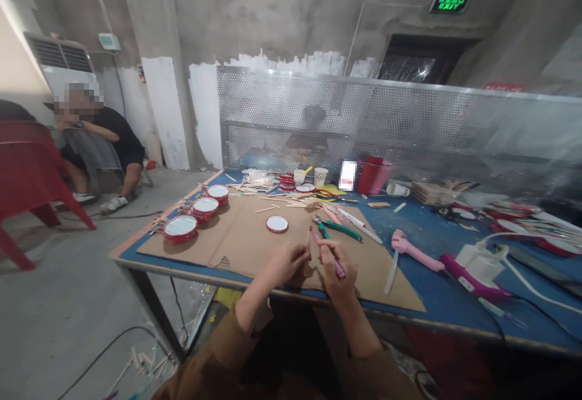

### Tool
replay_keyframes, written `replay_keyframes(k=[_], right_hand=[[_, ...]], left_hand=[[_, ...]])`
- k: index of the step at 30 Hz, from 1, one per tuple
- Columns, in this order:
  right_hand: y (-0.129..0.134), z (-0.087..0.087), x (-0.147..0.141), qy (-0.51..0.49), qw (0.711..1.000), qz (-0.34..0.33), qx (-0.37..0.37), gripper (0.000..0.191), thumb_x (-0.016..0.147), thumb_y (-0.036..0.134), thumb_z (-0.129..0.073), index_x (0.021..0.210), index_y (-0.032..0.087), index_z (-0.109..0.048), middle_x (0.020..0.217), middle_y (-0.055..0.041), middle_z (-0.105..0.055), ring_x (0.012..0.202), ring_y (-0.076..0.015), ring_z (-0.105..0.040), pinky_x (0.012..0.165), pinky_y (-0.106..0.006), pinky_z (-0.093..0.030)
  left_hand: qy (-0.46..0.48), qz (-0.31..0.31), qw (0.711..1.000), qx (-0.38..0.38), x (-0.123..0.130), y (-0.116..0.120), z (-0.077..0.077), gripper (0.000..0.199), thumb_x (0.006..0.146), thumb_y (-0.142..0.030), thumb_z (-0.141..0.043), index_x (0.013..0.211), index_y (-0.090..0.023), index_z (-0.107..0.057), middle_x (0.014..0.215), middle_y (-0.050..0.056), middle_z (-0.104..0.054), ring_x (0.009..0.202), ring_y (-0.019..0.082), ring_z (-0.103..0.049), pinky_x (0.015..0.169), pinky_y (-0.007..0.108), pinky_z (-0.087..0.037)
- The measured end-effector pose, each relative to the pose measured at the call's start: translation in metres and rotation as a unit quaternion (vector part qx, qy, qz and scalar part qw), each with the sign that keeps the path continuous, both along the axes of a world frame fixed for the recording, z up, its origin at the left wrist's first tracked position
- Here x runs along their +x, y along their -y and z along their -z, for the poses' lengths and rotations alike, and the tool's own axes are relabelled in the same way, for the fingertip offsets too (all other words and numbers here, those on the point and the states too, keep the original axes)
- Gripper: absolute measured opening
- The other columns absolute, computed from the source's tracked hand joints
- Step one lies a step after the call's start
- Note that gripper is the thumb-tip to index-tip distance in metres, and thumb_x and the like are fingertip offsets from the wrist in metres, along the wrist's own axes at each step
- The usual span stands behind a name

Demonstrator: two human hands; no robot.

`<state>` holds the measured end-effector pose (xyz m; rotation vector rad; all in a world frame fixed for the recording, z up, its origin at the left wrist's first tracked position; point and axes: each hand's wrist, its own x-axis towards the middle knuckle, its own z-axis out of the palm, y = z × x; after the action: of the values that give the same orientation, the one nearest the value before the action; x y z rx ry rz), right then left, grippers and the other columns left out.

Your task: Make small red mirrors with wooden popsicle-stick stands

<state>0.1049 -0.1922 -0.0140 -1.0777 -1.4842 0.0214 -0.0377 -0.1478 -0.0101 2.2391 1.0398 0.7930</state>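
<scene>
Near the front edge of the cardboard sheet [236, 236], my left hand [286, 262] pinches a thin wooden stick [309, 239] that stands nearly upright. My right hand [339, 260] is closed around a pink pen [339, 270], its tip close to the stick; whether they touch I cannot tell. Beyond my hands lies a round white disc with a red patterned rim [277, 224]. Green-handled pliers [343, 230] rest just past my right hand. Several similar red-rimmed discs [180, 229] with sticks attached line the sheet's left side.
On the right are a pink glue gun [418, 253] and a purple power strip [475, 279] with plugs and cables. Loose sticks, paper cups [321, 176] and a lit phone [348, 174] stand at the back, before a perforated metal screen [409, 121]. A person [113, 133] sits at far left.
</scene>
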Motion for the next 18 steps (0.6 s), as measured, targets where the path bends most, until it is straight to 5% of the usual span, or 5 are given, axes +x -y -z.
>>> replay_keyframes(k=[18], right_hand=[[-0.0015, 0.0017, 0.0013, -0.009, 1.000, -0.019, -0.010, 0.020, 0.090, 0.032, -0.047, 0.094, 0.020, -0.062, 0.078, -0.0023, -0.066, 0.068, -0.0146, -0.063, 0.064, -0.026, -0.051]], left_hand=[[0.007, 0.006, 1.000, -0.002, 0.0001, -0.0001, -0.0001, 0.026, 0.090, -0.028, -0.043, 0.078, -0.014, -0.062, 0.074, 0.002, -0.062, 0.072, 0.014, -0.053, 0.066, 0.022, -0.037]])
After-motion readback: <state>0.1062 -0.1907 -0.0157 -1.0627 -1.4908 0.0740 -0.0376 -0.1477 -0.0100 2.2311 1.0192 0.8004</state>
